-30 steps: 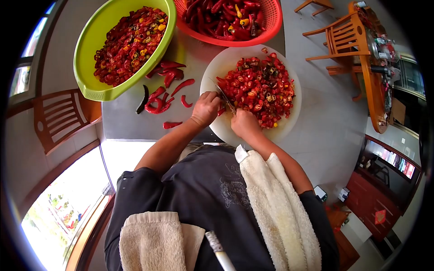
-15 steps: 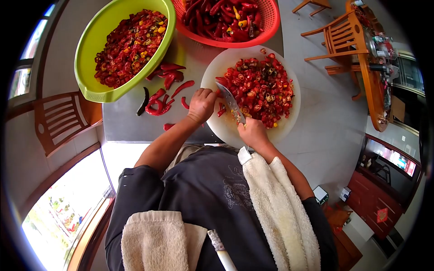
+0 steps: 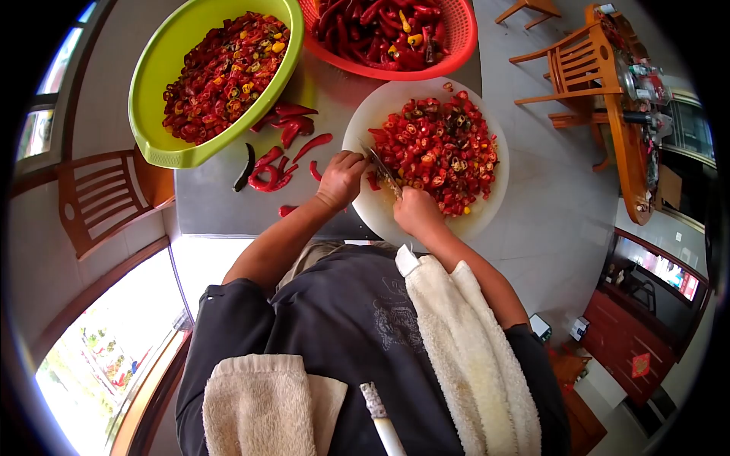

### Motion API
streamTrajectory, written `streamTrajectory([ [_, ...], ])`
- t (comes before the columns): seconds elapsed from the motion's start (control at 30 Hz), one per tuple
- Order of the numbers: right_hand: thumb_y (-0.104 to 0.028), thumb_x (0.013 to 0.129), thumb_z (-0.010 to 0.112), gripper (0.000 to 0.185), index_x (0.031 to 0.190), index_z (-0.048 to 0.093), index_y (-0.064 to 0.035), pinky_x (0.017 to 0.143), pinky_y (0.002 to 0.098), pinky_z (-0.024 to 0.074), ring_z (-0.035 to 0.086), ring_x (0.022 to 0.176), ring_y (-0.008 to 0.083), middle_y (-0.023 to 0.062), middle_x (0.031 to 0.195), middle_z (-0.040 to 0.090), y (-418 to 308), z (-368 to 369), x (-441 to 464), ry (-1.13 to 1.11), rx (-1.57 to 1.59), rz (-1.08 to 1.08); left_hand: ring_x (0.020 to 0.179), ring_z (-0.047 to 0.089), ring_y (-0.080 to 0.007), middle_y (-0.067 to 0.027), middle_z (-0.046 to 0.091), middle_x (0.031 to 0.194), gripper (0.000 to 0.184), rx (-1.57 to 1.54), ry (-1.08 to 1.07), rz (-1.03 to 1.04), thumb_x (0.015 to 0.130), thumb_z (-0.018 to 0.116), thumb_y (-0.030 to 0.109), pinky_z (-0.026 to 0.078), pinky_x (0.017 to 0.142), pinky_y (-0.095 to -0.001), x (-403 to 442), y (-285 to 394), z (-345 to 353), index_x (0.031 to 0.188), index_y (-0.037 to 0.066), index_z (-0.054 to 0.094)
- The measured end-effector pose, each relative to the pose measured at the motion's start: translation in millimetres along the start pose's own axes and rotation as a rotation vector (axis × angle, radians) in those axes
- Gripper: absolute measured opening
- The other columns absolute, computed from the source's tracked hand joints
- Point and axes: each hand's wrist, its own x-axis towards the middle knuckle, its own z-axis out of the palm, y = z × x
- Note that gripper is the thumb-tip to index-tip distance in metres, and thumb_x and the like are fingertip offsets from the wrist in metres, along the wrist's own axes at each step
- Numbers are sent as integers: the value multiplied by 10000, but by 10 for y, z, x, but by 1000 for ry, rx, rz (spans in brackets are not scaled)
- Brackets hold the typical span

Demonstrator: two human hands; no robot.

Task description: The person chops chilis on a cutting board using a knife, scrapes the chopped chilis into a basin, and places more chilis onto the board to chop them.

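My right hand (image 3: 419, 211) is closed round the handle of a kitchen knife (image 3: 386, 174), whose blade is seen nearly edge-on above a round white cutting board (image 3: 362, 201). Just left of the blade, the bent fingers of my left hand (image 3: 341, 179) pinch a red chili pepper, mostly hidden by the fingers. A heap of chopped red chilies (image 3: 437, 148), with a few yellow and dark pieces, covers much of the board to the right of the knife. Whole red chilies (image 3: 262, 178) and one dark chili (image 3: 243, 168) lie on the table, left of my left hand.
A tilted green basin (image 3: 182, 158) of chopped chilies stands at the table's (image 3: 205, 213) far left. Beside it is a red colander (image 3: 462, 42) of whole chilies. Wooden chairs (image 3: 578, 68) stand off to both sides. A towel (image 3: 464, 349) hangs over my chest, near a lit cigarette (image 3: 378, 410).
The knife blade has turned from showing its flat side to nearly edge-on beside my left fingers. My right hand has shifted slightly left. The whole view has moved a little.
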Motion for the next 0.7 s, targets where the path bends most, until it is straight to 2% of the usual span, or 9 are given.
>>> streamTrajectory([
  [0.1,-179,799,559,219,793,607,34,706,510,499,619,732,441,274,743,619,106,141,92,99,27,-73,819,603,-275,-96,629,853,266,-43,-29,20,671,599,-24,498,761,-355,-3,25,-42,921,32,671],
  [0.17,-205,796,547,245,797,612,31,721,513,503,628,760,437,273,768,628,159,202,120,121,57,-47,817,606,-280,-100,631,855,259,-88,-65,39,676,599,-24,502,747,-360,-27,39,-33,918,35,671],
  [0.33,-235,788,557,263,777,611,23,691,515,501,624,736,438,263,733,622,309,140,-6,239,72,-46,810,608,-294,-106,638,859,217,-48,64,-121,701,645,-10,504,720,-384,-44,123,28,909,49,672],
  [0.4,-225,788,558,256,772,609,25,682,513,498,622,720,438,261,722,620,319,96,-113,247,133,-48,829,601,-296,-104,636,881,194,-17,85,-179,714,688,25,496,730,-387,-57,108,25,905,57,675],
  [0.7,-200,806,546,237,765,609,25,675,495,498,617,691,426,251,706,618,196,76,-408,117,144,-70,840,568,-293,-86,607,869,196,30,26,-197,706,700,45,484,743,-383,-194,84,-31,899,79,685],
])
